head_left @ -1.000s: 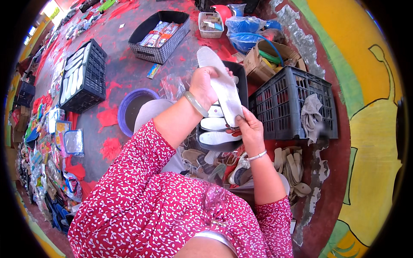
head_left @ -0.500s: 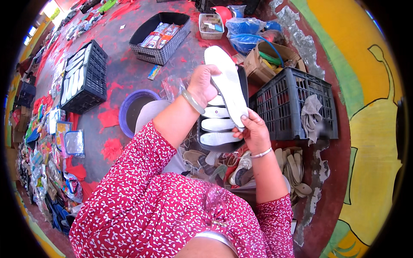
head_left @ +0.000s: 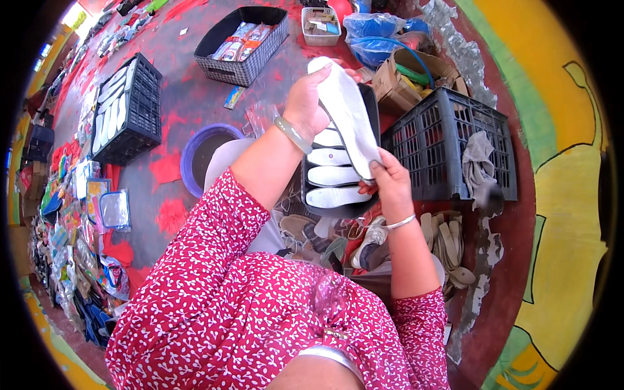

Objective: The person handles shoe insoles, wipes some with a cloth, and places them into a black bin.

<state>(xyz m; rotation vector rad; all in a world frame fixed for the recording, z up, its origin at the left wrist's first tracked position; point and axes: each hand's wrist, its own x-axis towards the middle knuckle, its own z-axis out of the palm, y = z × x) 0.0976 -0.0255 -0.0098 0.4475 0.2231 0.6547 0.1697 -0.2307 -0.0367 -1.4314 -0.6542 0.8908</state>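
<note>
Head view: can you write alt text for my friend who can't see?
A person's left hand and right hand hold a white insole above a dark bin of similar ones. To the left are a purple basin and a black crate; to the right, another crate.

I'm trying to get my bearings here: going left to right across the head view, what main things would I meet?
Dark crate of white insoles → purple basin → held white insole → dark slatted crate → yellow painted wall at the right.
</note>
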